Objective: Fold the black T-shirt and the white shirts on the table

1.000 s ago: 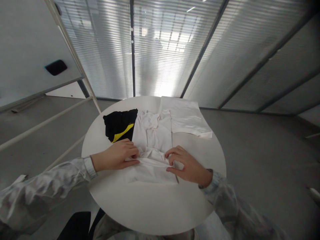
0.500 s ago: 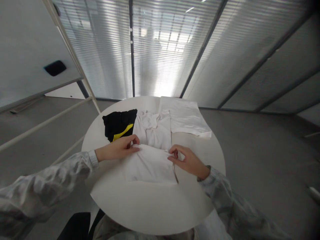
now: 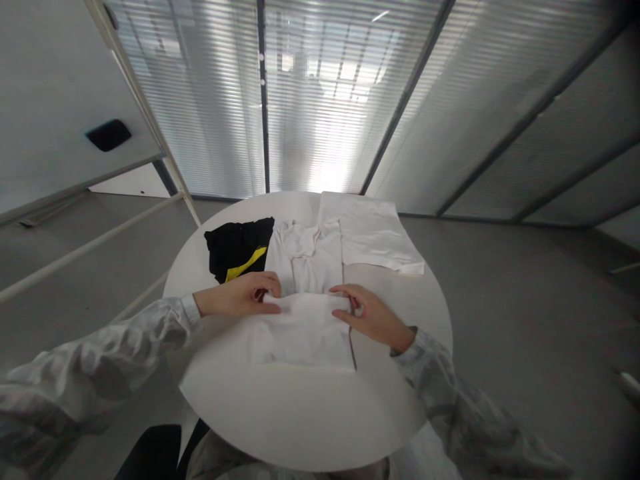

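Observation:
A white garment lies folded over on the round white table, its collar end toward the far side. My left hand pinches the left corner of the folded-up flap, fingers closed on the cloth. On the flap's right corner my right hand grips the white garment between thumb and fingers. The flap's edge runs between my two hands across the garment's middle.
A black garment with a yellow stripe lies folded at the table's far left. A folded white cloth lies at the far right, overhanging the edge. Behind stand slatted glass walls and a white metal frame. Grey floor surrounds the table.
Both hands have carried the garment's lower part away from me over its middle. The bunched cloth has flattened into a smooth fold.

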### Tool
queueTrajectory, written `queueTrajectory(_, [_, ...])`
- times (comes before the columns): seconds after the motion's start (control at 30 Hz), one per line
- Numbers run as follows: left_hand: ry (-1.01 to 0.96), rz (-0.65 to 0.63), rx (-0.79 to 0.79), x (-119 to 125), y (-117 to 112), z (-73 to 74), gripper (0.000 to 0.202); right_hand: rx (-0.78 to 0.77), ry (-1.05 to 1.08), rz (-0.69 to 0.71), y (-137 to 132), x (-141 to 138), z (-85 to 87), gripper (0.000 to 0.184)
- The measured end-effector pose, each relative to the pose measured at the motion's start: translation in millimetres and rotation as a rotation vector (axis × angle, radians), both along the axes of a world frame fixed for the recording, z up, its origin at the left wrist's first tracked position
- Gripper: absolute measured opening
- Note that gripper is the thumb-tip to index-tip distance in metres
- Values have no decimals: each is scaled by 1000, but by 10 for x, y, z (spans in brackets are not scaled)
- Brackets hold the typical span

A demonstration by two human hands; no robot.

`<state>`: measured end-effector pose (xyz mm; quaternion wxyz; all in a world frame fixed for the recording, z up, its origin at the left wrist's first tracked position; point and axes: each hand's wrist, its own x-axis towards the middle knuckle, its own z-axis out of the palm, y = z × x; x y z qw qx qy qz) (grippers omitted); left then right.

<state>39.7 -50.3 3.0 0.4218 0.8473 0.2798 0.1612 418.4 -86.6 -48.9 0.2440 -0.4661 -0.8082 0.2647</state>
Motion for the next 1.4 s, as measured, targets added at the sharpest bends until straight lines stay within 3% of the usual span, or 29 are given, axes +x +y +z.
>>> queueTrajectory(0.07, [-53, -120, 66, 39, -74, 63, 25, 33, -15, -1, -11, -8, 3, 52])
queueTrajectory(0.13, [-23, -197, 101, 63, -124, 88, 19, 68, -19, -5, -21, -25, 26, 46])
queueTrajectory(0.27, [115, -136, 180, 86, -153, 24, 27, 144, -19, 87, -38, -61, 106, 5])
queueTrajectory(0.3, [143, -89, 198, 95, -151, -2, 32, 165, -18, 110, -43, -66, 123, 4])
queueTrajectory(0.47, [267, 164, 308, 200, -130, -56, 44, 263, 36, 176, -70, -59, 149, 12])
queueTrajectory(0.63, [375, 55, 326, 299, -121, -21, 34, 276, 68, 207, -93, -52, 137, 13])
queueTrajectory(0.77, [432, 51, 395, 310, -147, -33, 29, 259, 23, 241, -73, -68, 98, 24])
queueTrajectory(0.93, [485, 97, 416, 319, -133, -69, 57, 246, -62, 254, -31, -91, 54, 6])
queueTrajectory(1.13, [539, 67, 340, 297, -81, -67, 24, 185, -49, 199, -20, -95, 85, 19])
queueTrajectory(1.3, [543, 11, 385, 262, -82, -23, 33, 190, -98, 202, 1, -125, 94, 18])
queueTrajectory(1.4, [462, -66, 410, 219, -68, -32, 21, 195, -130, 238, -7, -133, 97, 22])
